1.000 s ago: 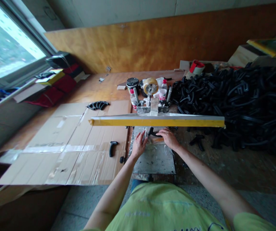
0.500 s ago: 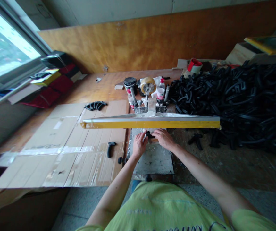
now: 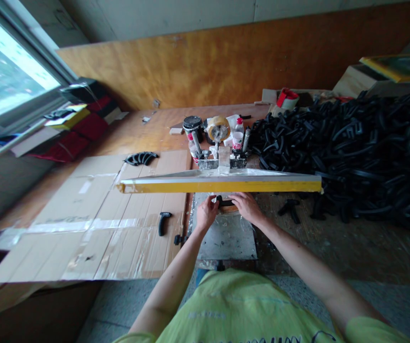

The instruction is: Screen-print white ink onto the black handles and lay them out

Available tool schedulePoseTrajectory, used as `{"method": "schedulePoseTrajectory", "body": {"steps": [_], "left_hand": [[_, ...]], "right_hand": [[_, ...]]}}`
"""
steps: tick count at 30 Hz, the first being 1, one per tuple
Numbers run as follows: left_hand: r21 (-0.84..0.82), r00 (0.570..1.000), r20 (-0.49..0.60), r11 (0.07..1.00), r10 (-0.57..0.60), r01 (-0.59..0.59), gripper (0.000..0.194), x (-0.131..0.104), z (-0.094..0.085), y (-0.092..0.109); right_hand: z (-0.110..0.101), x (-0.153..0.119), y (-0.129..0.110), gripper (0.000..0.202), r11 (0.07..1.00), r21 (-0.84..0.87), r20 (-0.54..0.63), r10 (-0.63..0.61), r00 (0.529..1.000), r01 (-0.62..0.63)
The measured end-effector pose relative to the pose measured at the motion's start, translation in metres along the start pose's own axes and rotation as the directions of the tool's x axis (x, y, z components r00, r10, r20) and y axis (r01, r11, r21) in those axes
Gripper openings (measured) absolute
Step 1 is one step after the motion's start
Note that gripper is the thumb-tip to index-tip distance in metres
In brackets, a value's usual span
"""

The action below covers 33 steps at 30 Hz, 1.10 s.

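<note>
A black curved plastic handle (image 3: 225, 203) lies across a small brown block on the metal base plate (image 3: 226, 243), just under the printing screen frame (image 3: 222, 186) with its yellow edge. Its left end is pinched between the thumb and fingers of my left hand (image 3: 206, 213). From the other side, my right hand (image 3: 246, 206) has its fingertips closed on the right end. The frame sits above and beyond both hands. On the cardboard (image 3: 129, 238) to the left lies a similar single handle (image 3: 164, 223).
A large heap of black handles (image 3: 333, 138) covers the right of the bench, and a few loose ones (image 3: 291, 209) lie at its near edge. Several more sit in a row (image 3: 142, 158) on the cardboard. Behind the frame stand a tape roll (image 3: 219, 128), bottles and a black jar (image 3: 192, 124).
My left fingers have drawn in to the handle's left end and my right hand has shifted slightly right. More of the handle now shows between them. The view has shifted slightly.
</note>
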<state>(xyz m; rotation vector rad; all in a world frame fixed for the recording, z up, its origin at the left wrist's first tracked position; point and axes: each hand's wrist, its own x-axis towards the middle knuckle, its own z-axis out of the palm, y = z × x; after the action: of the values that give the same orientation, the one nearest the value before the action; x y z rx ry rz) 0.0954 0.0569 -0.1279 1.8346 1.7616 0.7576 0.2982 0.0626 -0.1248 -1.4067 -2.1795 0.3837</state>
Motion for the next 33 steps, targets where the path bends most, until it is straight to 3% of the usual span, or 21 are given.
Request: {"method": "schedulePoseTrajectory", "body": {"steps": [4,8,10,15,25,33], "left_hand": [[0.072,0.989,-0.079,0.990,0.125,-0.120,0.050,-0.001,0.013,-0.011],[0.186,0.956,0.105,0.939,0.273,-0.288,0.092,-0.004,0.019,-0.020],[0.224,0.934,0.165,0.910,0.318,-0.349,0.103,-0.004,0.015,-0.022],[0.220,0.920,0.175,0.897,0.352,-0.385,0.101,0.003,0.003,-0.025],[0.212,0.921,0.173,0.900,0.349,-0.381,0.094,0.006,0.003,-0.030],[0.211,0.873,0.378,0.889,0.308,-0.405,0.099,0.021,-0.013,-0.037]], "right_hand": [[0.008,-0.007,0.011,0.033,0.997,0.063,-0.099,0.047,0.994,-0.040],[0.023,-0.010,0.014,0.033,0.998,0.047,-0.134,0.050,0.990,-0.044],[0.030,-0.012,0.014,0.031,0.997,0.018,-0.169,0.079,0.982,-0.077],[0.040,-0.015,0.015,0.036,0.986,0.001,-0.219,0.161,0.962,-0.164],[0.040,-0.016,0.011,0.040,0.979,-0.027,-0.191,0.193,0.962,-0.201],[0.034,-0.004,0.023,0.036,0.985,-0.024,-0.202,0.161,0.966,-0.169]]}}
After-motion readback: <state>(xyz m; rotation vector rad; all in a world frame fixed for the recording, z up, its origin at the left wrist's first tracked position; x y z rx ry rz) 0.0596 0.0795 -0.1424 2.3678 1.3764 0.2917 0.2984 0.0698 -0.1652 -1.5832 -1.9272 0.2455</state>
